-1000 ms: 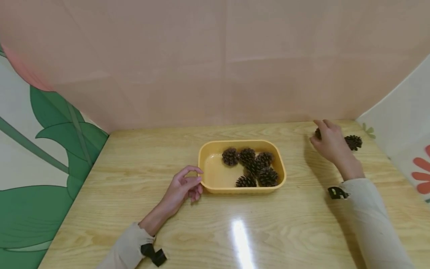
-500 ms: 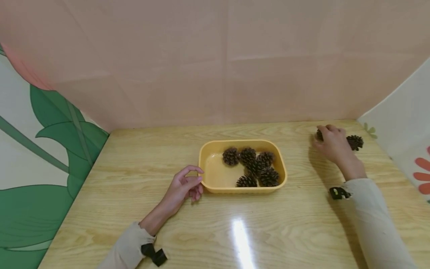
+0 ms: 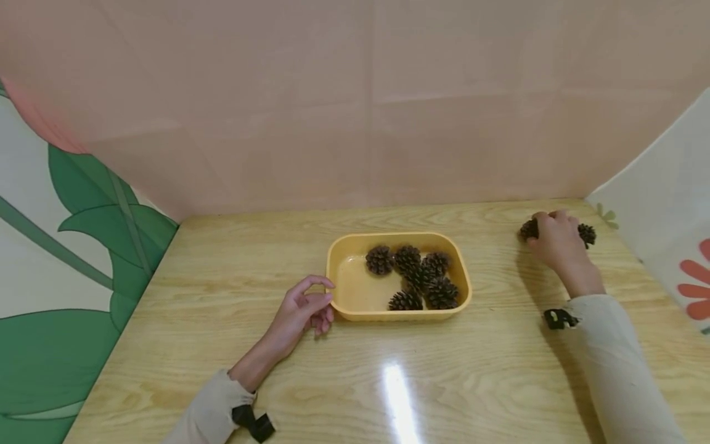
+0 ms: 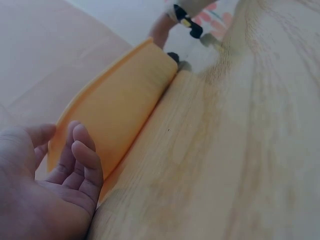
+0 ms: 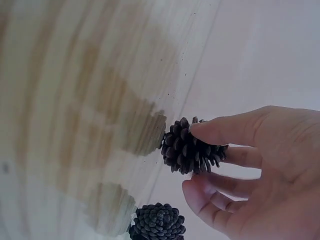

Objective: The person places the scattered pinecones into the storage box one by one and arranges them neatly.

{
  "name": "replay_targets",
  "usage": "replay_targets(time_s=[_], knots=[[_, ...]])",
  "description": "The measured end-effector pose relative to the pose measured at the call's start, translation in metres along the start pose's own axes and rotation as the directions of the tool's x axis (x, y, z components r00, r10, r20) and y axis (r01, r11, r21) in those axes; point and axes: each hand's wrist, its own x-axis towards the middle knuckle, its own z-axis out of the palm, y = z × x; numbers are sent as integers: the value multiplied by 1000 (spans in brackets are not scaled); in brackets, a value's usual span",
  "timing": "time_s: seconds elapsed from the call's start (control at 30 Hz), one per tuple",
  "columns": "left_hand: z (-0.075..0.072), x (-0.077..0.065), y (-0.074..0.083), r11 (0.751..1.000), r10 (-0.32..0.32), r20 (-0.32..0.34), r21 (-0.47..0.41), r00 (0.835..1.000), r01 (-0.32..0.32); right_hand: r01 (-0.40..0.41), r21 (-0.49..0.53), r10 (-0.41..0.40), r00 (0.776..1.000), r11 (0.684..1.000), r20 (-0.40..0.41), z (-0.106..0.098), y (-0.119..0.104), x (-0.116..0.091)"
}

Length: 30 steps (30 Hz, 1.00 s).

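In the head view a yellow plastic tray (image 3: 355, 316) sits mid-table, with several brown pine cones (image 3: 379, 260) mostly in its right half. My left hand (image 3: 296, 317) is at its left end, pinching the rim between thumb and fingers. From the left wrist view, the hand (image 4: 60, 175) overlaps the tray's outer wall (image 4: 115, 105). At the back right my right hand (image 3: 559, 246) grips a pine cone (image 3: 529, 230). The right wrist view has the thumb on top of that pine cone (image 5: 186, 147), fingers on its other side. Another pine cone (image 5: 159, 221) lies close beside it on the table.
A pale wooden table (image 3: 244, 259) runs back to a pinkish-beige wall sheet (image 3: 277, 123). At the right stands a white panel (image 3: 665, 185) with printed flowers, at the left one with green leaves (image 3: 111, 228).
My right hand has shifted slightly right and toward me with its fingers lower around the pine cone, which has moved a little with it. The left hand and tray have stayed put.
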Motion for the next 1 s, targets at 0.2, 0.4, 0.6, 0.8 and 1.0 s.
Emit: replay_targets(time_s=[0.2,0.4,0.6,0.8,1.0], knots=[[0,-1,0,1000,0,0,2,1000,0,-7,-21,8,1000,1000,29,0,0,1],[0,-2,-1,1000,2,-4,-1,1000,-2,-11,-12,11,999,1000,47,-1,-2,0],[0,-1,-1,1000,8,1,9,1000,-8,-21,-10,21,999,1000,50,-1,-2,0],[0,-1,-2,1000,9,9,14,1000,-9,-13,-13,13,999,1000,43,0,-3,1],[-1,0,-2,1000,20,20,14,1000,-20,5,-28,-3,999,1000,44,-3,-7,1]])
